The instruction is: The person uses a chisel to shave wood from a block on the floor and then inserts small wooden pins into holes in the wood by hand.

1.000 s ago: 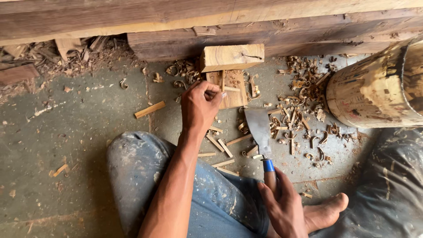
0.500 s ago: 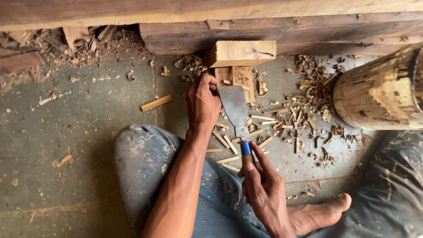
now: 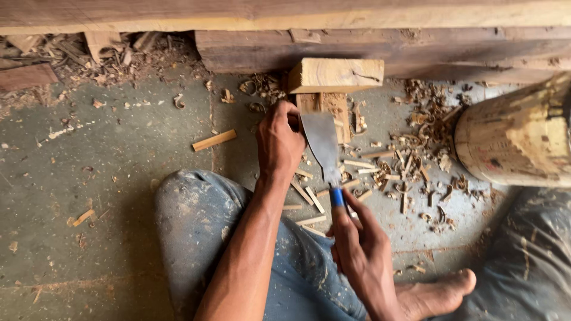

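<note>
From the head view we look down on our left hand [image 3: 279, 142], just above the centre of the frame, its fingers curled and pressed together around the upright piece of wood [image 3: 330, 113] at about 12 o'clock. That piece stands just under a pale wooden block [image 3: 335, 75], which lies against the dark timber beam [image 3: 380, 50] running across the top.

Our right hand [image 3: 363, 252], at about 5 o'clock, is clenched on the blue handle [image 3: 337, 197] of a broad steel blade [image 3: 321, 142]; the flat of the blade rises toward 12 o'clock and its top edge meets the upright wood beside the left fingers.

Chips and shavings [image 3: 416, 160] litter the concrete floor [image 3: 107, 196] toward 2 o'clock, near a thick log [image 3: 517, 137] at 3 o'clock. A loose stick [image 3: 214, 140] lies at 10 o'clock.
</note>
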